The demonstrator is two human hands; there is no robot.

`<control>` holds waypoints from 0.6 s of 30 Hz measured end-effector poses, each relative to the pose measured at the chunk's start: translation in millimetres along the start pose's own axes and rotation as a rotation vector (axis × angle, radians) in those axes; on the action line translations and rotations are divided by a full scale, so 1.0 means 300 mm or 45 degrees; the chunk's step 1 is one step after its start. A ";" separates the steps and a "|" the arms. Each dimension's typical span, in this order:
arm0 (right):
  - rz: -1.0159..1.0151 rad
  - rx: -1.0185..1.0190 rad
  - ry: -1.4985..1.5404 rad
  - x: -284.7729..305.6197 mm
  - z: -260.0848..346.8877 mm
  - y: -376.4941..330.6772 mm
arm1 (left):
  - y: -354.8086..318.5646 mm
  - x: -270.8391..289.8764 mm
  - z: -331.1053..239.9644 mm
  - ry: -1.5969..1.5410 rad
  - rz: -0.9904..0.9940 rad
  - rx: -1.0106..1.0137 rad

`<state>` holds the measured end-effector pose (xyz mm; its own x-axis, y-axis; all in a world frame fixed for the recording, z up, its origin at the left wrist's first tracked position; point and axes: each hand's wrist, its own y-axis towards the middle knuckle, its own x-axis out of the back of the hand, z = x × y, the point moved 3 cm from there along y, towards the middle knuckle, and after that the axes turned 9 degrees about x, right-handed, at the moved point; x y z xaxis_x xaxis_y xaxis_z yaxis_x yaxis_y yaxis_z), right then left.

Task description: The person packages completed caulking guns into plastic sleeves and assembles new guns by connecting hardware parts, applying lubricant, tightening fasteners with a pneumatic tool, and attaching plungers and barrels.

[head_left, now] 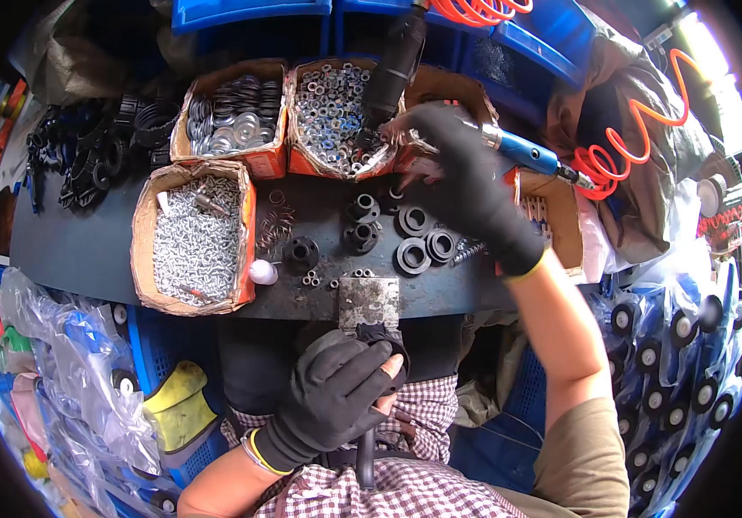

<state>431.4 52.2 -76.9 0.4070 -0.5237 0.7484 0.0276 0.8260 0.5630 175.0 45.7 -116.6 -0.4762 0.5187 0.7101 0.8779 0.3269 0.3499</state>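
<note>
My left hand [341,388], in a black glove with bare fingertips, is closed around a black plastic part with a dark tube [366,462] hanging below it. Its upper end meets a worn metal plate [369,302] at the bench edge. My right hand [466,173], gloved alike, reaches over the bench with fingers apart, their tips beside the lower end of a hanging black power driver [394,65]. Below those fingertips is a cardboard box of nuts [328,112]. A blue air driver [526,154] shows behind the right hand, partly covered by it.
A cardboard box of screws [198,237] stands left, below a box of washers [233,112]. Black rings [414,255], flanged bushings [302,253], thin springs [276,226] and a small white bottle [262,272] lie on the bench. Orange coiled hoses [638,147] hang right. Bagged wheels [673,380] flank the bench.
</note>
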 end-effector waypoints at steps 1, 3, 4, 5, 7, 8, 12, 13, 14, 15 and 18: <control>-0.048 -0.050 -0.266 0.071 -0.081 -0.015 | 0.006 0.000 0.001 0.023 0.084 -0.021; 0.061 -0.335 -0.784 0.173 -0.237 -0.093 | -0.011 -0.014 0.013 0.040 0.188 -0.019; 0.060 -0.334 -0.780 0.192 -0.258 -0.095 | -0.011 -0.009 0.014 0.043 0.188 -0.016; 0.330 -0.502 -0.693 0.186 -0.290 -0.100 | -0.010 -0.001 0.016 -0.007 0.181 0.057; 0.601 -0.664 -0.602 0.200 -0.357 -0.107 | -0.010 0.001 0.015 -0.059 0.171 0.128; 0.710 -0.597 -0.515 0.199 -0.404 -0.104 | -0.010 -0.005 0.019 -0.099 0.144 0.188; 1.042 -0.656 -0.311 0.186 -0.443 -0.055 | 0.010 0.011 0.015 -0.165 0.117 0.390; 1.044 -0.648 -0.322 0.200 -0.433 -0.054 | 0.010 0.013 0.017 -0.162 0.135 0.430; 0.888 -0.601 -0.298 0.234 -0.414 -0.061 | 0.012 0.018 0.015 -0.170 0.124 0.425; 0.734 -0.555 -0.275 0.264 -0.391 -0.073 | 0.018 0.015 0.012 -0.183 0.157 0.439; 0.456 -0.896 0.449 0.357 -0.212 -0.026 | 0.021 0.025 0.008 -0.161 0.204 0.465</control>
<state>532.9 3.0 -23.3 0.7554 -0.2080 0.6214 0.3552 0.9269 -0.1215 176.8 53.5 -110.7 -0.3578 0.6715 0.6490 0.8764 0.4813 -0.0149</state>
